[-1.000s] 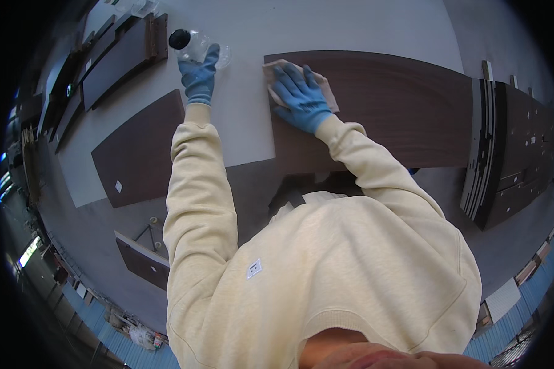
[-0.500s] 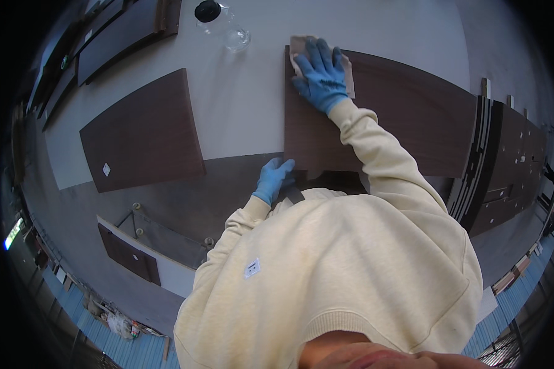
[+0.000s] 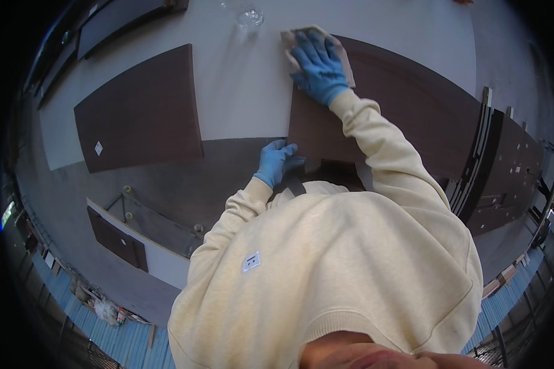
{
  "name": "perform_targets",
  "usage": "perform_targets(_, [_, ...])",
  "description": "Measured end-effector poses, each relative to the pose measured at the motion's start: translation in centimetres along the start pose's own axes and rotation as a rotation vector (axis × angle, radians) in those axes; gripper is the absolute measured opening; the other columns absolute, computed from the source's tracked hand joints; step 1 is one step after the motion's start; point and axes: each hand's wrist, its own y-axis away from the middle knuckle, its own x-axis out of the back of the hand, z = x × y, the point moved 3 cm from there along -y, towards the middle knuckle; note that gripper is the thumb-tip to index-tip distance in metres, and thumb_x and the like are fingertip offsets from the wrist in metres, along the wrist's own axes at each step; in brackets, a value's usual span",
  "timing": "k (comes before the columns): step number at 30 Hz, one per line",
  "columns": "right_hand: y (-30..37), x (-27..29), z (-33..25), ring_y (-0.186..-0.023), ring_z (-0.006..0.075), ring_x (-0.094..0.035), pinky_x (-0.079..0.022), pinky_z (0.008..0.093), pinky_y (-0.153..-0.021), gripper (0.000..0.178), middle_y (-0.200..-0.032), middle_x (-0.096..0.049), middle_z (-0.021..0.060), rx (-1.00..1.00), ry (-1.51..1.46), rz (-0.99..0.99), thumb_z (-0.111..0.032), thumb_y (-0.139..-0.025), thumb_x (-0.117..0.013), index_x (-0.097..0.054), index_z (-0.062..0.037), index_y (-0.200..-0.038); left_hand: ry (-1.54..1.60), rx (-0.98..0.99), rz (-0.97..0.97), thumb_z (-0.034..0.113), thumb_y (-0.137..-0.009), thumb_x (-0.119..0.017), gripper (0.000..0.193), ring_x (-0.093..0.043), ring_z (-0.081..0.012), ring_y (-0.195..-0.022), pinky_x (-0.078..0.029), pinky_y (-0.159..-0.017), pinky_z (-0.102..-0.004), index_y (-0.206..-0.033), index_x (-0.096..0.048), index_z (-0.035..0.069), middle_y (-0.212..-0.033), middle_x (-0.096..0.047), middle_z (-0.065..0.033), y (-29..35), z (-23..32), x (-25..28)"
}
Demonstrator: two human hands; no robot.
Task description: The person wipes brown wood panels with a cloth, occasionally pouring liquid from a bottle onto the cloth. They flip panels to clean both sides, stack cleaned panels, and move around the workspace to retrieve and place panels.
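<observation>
The flat, dark brown wooden panel (image 3: 406, 104) looks stiff and rather heavy; its edges seem the best place to hold. The thin beige cloth (image 3: 347, 64) looks soft and light. It lies beneath the blue-gloved right hand (image 3: 321, 69), which is spread flat, at the panel's far left corner. The blue-gloved left hand (image 3: 274, 163) is by the nearer left corner; whether it grips, one cannot tell.

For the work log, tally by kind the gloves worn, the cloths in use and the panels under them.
Blue gloves, left hand and right hand: 2
Pale cloth: 1
Dark brown panel: 1
Total: 4
</observation>
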Motion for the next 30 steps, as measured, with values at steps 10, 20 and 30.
perform_targets(10, [22.7,6.4,-0.9,-0.159,0.0370,-0.012,-0.004,0.0571,-0.127,0.066,-0.169,-0.025,0.0195,-0.254,0.230,-0.416,-0.041,-0.096,-0.059,-0.046,-0.0100,-0.153,0.081,-0.001,-0.187,0.007,-0.099,-0.061,0.036,-0.070,-0.0344,-0.108,-0.062,-0.093,-0.0434,-0.131,-0.058,-0.009,-0.118,-0.069,-0.0188,0.4,-0.1,0.9])
perform_targets(20, [16.2,2.7,-10.6,-0.157,0.0410,-0.021,-0.010,0.0670,-0.124,0.056,-0.167,-0.029,0.0201,-0.100,0.029,-0.240,-0.040,-0.089,-0.066,-0.058,-0.0156,-0.139,0.158,0.151,-0.340,0.100,-0.079,-0.027,0.129,-0.044,-0.0395,-0.143,-0.034,-0.121,-0.0536,-0.157,-0.031,-0.002,-0.154,-0.043,-0.0249,0.1,-0.3,2.4])
perform_targets(30, [27.6,8.4,0.1,-0.159,0.0358,-0.018,-0.005,0.0612,-0.126,0.059,-0.170,-0.025,0.0148,-0.453,0.120,-0.249,-0.042,-0.099,-0.056,-0.051,-0.0138,-0.150,0.068,0.042,-0.240,0.024,-0.104,-0.060,0.041,-0.059,-0.0374,-0.126,-0.050,-0.108,-0.0543,-0.138,-0.055,0.001,-0.137,-0.062,-0.0166,-1.3,-1.6,2.1])
